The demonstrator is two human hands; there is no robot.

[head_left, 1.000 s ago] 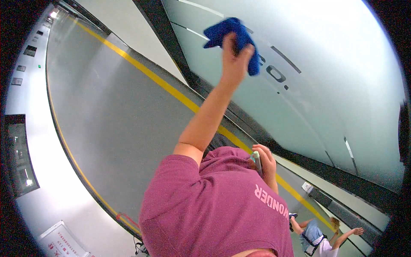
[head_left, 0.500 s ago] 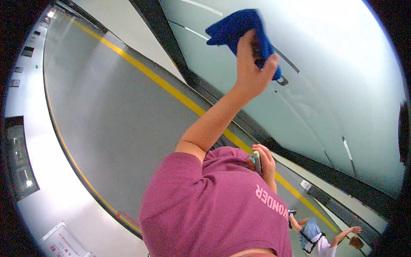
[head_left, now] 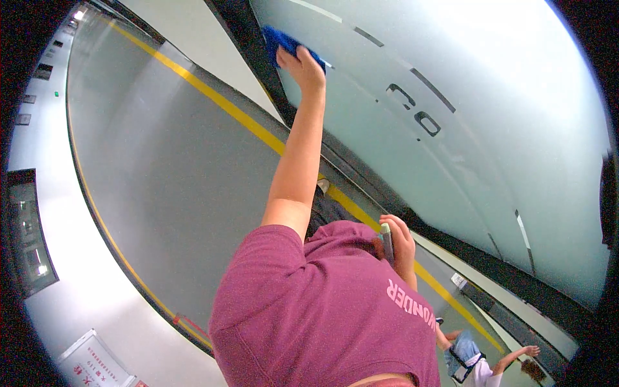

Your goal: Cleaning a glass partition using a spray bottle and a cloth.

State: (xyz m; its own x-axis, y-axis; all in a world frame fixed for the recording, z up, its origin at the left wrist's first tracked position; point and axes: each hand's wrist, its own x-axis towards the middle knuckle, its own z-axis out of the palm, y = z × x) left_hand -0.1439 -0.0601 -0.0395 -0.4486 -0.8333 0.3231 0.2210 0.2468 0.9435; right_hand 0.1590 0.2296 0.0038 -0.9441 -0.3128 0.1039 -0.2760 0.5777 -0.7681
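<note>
My left hand (head_left: 300, 67) is stretched far forward and presses a blue cloth (head_left: 272, 45) against a frosted glass panel (head_left: 361, 109). Its fingers lie over the cloth, which reaches the panel's dark frame (head_left: 248, 35). Close to my chest, on the right, my right hand (head_left: 403, 248) is closed round a slim grey thing with a pale green top (head_left: 387, 240). Most of that thing is hidden by my fingers and shirt, so its kind is unclear. Clear strips and dark cut-out characters (head_left: 427, 124) mark the glass.
A grey floor (head_left: 174, 148) with a yellow line (head_left: 238, 119) runs alongside the glass. Another person (head_left: 474, 364) is at the lower right, one arm held out toward the wall. At the left stands a white wall (head_left: 90, 264) with a window (head_left: 31, 235) and a sign (head_left: 97, 361).
My left hand has swept the cloth leftward over the glass to the frame, uncovering the dark characters. My right hand has hardly moved.
</note>
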